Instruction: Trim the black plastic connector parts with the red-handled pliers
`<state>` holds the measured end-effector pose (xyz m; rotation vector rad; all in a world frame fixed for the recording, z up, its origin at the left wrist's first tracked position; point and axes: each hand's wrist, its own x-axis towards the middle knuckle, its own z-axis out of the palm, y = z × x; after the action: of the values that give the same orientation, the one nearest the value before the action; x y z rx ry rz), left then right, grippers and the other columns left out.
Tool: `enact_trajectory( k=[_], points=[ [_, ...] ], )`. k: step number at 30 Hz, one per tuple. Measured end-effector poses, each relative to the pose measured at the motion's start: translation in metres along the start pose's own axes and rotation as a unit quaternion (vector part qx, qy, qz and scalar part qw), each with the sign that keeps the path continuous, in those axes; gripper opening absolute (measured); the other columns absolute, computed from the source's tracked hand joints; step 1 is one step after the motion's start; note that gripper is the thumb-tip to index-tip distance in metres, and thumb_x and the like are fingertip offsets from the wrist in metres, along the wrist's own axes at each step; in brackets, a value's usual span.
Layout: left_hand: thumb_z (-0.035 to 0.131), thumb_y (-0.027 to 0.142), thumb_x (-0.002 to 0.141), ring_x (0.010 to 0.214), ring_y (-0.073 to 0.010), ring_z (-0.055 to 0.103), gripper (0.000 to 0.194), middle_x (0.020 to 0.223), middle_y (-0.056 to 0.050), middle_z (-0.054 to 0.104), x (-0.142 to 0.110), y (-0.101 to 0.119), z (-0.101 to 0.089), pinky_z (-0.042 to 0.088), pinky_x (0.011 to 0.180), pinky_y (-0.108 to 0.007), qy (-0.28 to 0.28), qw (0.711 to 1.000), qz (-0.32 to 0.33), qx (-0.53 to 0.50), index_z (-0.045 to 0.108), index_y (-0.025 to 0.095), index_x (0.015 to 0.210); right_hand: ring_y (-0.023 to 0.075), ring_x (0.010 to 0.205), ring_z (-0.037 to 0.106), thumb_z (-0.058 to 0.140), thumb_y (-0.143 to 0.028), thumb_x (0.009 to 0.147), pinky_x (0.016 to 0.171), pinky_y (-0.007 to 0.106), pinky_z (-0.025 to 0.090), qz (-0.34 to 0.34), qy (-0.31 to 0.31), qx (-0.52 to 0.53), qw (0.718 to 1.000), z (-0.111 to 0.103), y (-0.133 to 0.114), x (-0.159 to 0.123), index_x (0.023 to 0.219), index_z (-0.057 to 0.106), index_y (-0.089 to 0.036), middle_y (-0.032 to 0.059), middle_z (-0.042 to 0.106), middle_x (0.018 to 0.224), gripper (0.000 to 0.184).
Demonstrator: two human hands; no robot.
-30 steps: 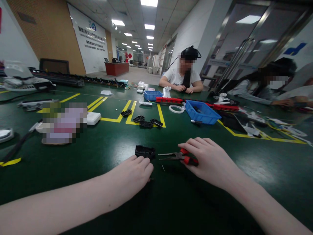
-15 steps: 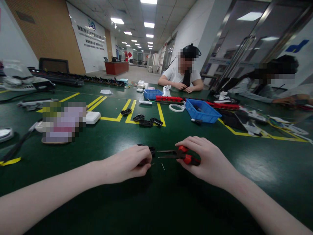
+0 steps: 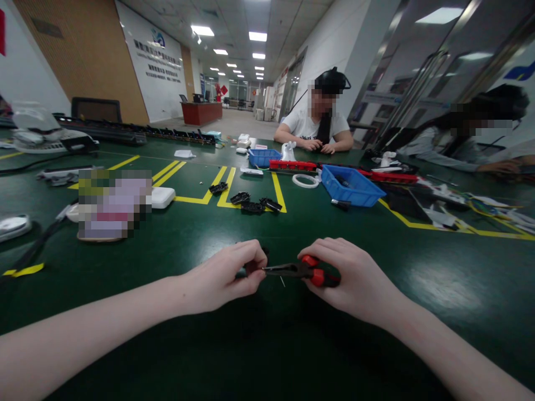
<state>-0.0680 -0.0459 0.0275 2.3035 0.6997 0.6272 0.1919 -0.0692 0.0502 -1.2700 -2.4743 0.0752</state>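
Note:
My right hand (image 3: pixel 349 273) grips a pair of needle-nose pliers (image 3: pixel 295 270) by its red and black handles. The jaws point left and look nearly closed, their tips meeting my left fingertips. My left hand (image 3: pixel 232 273) is closed in a pinch at the plier tips; what lies between its thumb and fingers is too small and hidden to name. Behind the left fingers a dark part shows only in a sliver, mostly covered. A thin metal pin (image 3: pixel 282 282) lies on the green table (image 3: pixel 267 345) just below the pliers.
Several black plastic parts (image 3: pixel 253 207) lie by the yellow tape. Beyond stand a blue bin (image 3: pixel 351 186), a smaller blue bin (image 3: pixel 264 157), a white ring (image 3: pixel 305 181) and a red rail (image 3: pixel 292 165). A phone (image 3: pixel 115 209) and white case (image 3: pixel 162 197) are left. Two people sit across and right.
The plier jaws have gone from spread apart to nearly closed and now reach my left fingertips. My left hand has turned slightly, raising its fingers. The view has shifted a little.

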Motion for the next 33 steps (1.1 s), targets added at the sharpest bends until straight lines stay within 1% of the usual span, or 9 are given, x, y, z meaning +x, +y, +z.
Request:
enact_trajectory(
  k=[12, 15, 18, 19, 21, 23, 25, 29, 33],
  points=[
    [0.046, 0.02, 0.095, 0.078, -0.0151, 0.052, 0.006, 0.088, -0.001, 0.056, 0.0, -0.001, 0.001, 0.042, 0.071, -0.027, 0.003, 1.0, -0.012, -0.013, 0.048, 0.019, 0.089, 0.0166, 0.073, 0.058, 0.064, -0.021, 0.075, 0.066, 0.032, 0.045, 0.025, -0.033, 0.035, 0.999, 0.009, 0.007, -0.001, 0.09, 0.064, -0.022, 0.0005, 0.067, 0.085, 0.015],
    [0.043, 0.02, 0.098, 0.081, -0.0161, 0.053, 0.009, 0.091, -0.002, 0.057, 0.001, -0.003, -0.003, 0.044, 0.077, -0.03, 0.013, 0.999, -0.006, 0.029, 0.05, 0.019, 0.092, 0.0173, 0.073, 0.058, 0.063, -0.022, 0.075, 0.065, 0.032, 0.045, 0.03, -0.02, 0.024, 0.999, 0.01, 0.011, 0.0, 0.089, 0.063, -0.022, 0.0007, 0.067, 0.084, 0.014],
    [0.044, 0.022, 0.1, 0.096, -0.02, 0.056, 0.01, 0.106, -0.005, 0.059, 0.001, -0.009, -0.007, 0.043, 0.089, -0.036, 0.033, 0.995, 0.008, 0.092, 0.052, 0.019, 0.103, 0.0187, 0.075, 0.059, 0.063, -0.023, 0.075, 0.067, 0.033, 0.045, 0.04, -0.007, 0.0, 0.999, 0.012, 0.017, 0.002, 0.089, 0.063, -0.022, 0.0013, 0.068, 0.084, 0.014],
    [0.046, 0.024, 0.1, 0.105, -0.0224, 0.055, 0.013, 0.115, -0.007, 0.058, 0.002, -0.013, -0.008, 0.042, 0.093, -0.039, 0.035, 0.993, 0.01, 0.112, 0.052, 0.019, 0.11, 0.0191, 0.075, 0.059, 0.063, -0.023, 0.074, 0.068, 0.034, 0.045, 0.043, -0.005, -0.009, 0.999, 0.013, 0.019, 0.004, 0.089, 0.063, -0.022, 0.0015, 0.068, 0.085, 0.015],
    [0.054, 0.033, 0.098, 0.12, -0.0275, 0.05, 0.031, 0.132, -0.01, 0.052, 0.002, -0.02, -0.007, 0.039, 0.101, -0.044, 0.032, 0.988, 0.008, 0.151, 0.048, 0.02, 0.126, 0.0195, 0.076, 0.06, 0.064, -0.023, 0.074, 0.069, 0.034, 0.046, 0.044, -0.004, -0.025, 0.999, 0.015, 0.024, 0.006, 0.089, 0.063, -0.021, 0.0018, 0.068, 0.085, 0.016],
    [0.061, 0.041, 0.094, 0.124, -0.0301, 0.047, 0.049, 0.14, -0.011, 0.048, 0.003, -0.028, -0.005, 0.037, 0.104, -0.047, 0.015, 0.984, -0.001, 0.177, 0.043, 0.022, 0.135, 0.0193, 0.075, 0.06, 0.064, -0.023, 0.073, 0.07, 0.034, 0.046, 0.043, -0.004, -0.038, 0.998, 0.018, 0.027, 0.008, 0.09, 0.064, -0.021, 0.0017, 0.069, 0.085, 0.016],
    [0.062, 0.041, 0.093, 0.121, -0.0289, 0.05, 0.048, 0.138, -0.009, 0.049, 0.003, -0.033, -0.002, 0.039, 0.103, -0.046, -0.005, 0.983, -0.012, 0.184, 0.046, 0.023, 0.134, 0.0188, 0.074, 0.06, 0.064, -0.022, 0.073, 0.069, 0.034, 0.045, 0.041, -0.006, -0.047, 0.998, 0.021, 0.028, 0.01, 0.09, 0.064, -0.021, 0.0015, 0.069, 0.084, 0.016],
    [0.06, 0.032, 0.096, 0.113, -0.0247, 0.054, 0.026, 0.125, -0.006, 0.057, 0.004, -0.037, 0.002, 0.044, 0.097, -0.042, -0.014, 0.986, -0.025, 0.166, 0.054, 0.021, 0.119, 0.0181, 0.072, 0.06, 0.063, -0.022, 0.074, 0.067, 0.033, 0.045, 0.037, -0.015, -0.053, 0.998, 0.023, 0.026, 0.013, 0.088, 0.065, -0.021, 0.0011, 0.068, 0.083, 0.015],
    [0.067, 0.027, 0.091, 0.108, -0.0237, 0.056, 0.029, 0.119, -0.006, 0.06, 0.005, -0.037, 0.002, 0.047, 0.092, -0.04, -0.016, 0.99, -0.033, 0.134, 0.055, 0.02, 0.116, 0.018, 0.071, 0.061, 0.063, -0.022, 0.074, 0.067, 0.032, 0.046, 0.029, -0.019, -0.053, 0.998, 0.023, 0.023, 0.014, 0.088, 0.065, -0.021, 0.0012, 0.068, 0.082, 0.014]
  ],
)
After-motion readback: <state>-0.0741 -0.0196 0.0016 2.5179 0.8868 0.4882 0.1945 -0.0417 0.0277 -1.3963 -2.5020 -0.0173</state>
